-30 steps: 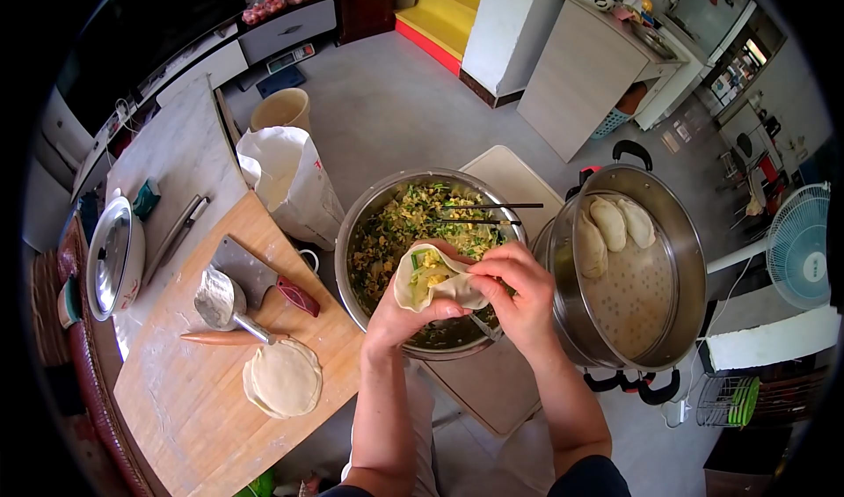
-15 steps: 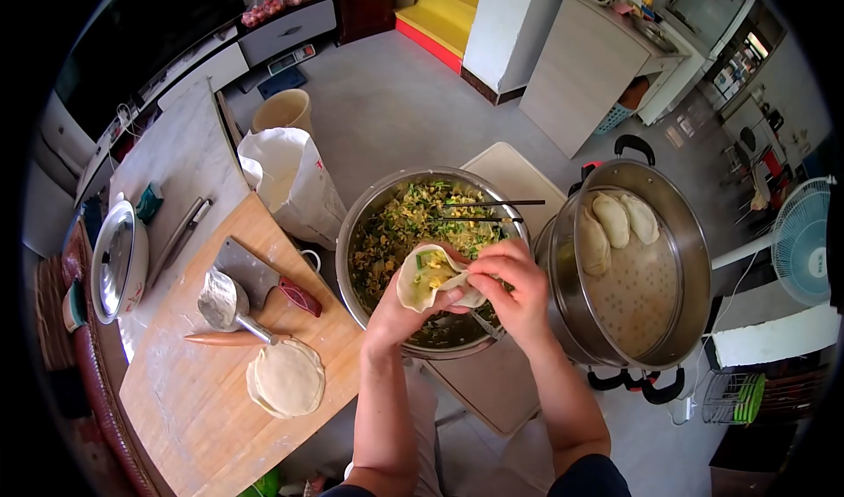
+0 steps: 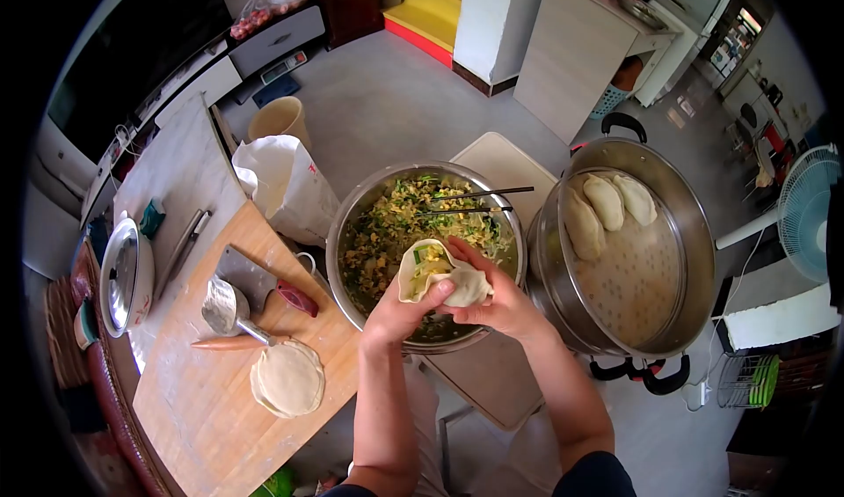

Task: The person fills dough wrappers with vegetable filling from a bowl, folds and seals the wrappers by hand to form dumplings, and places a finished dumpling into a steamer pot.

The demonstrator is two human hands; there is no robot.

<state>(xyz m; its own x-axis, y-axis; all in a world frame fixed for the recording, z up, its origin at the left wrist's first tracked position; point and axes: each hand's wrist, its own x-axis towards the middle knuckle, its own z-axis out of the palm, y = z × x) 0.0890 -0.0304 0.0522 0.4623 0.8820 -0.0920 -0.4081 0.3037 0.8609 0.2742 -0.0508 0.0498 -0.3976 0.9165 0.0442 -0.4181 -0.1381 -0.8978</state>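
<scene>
A partly folded dumpling [image 3: 466, 288] is held between both hands over the bowl of filling. Its left end gapes, with green and yellow filling showing, while the right part is pinched together. My left hand [image 3: 403, 310] grips the left side, thumb across the front. My right hand [image 3: 507, 306] cups the right end, fingers behind it. Beneath them, the steel bowl [image 3: 338, 296] contains chopped greens and egg filling [image 3: 396, 207], with chopsticks [image 3: 475, 194] resting over it. To the right, several finished dumplings [image 3: 605, 201] lie in the steamer pot [image 3: 699, 295].
On the wooden board [image 3: 202, 400] at left are stacked dough wrappers [image 3: 288, 379], a cleaver [image 3: 246, 275], a metal scoop [image 3: 223, 305] and a rolling pin [image 3: 227, 343]. A flour sack [image 3: 294, 193] stands behind the board. At far right is a fan [image 3: 809, 215].
My right hand has shifted from pinching the dumpling's edge to cupping its right end. More of the wrapper is closed on that side. The camera view has shifted slightly.
</scene>
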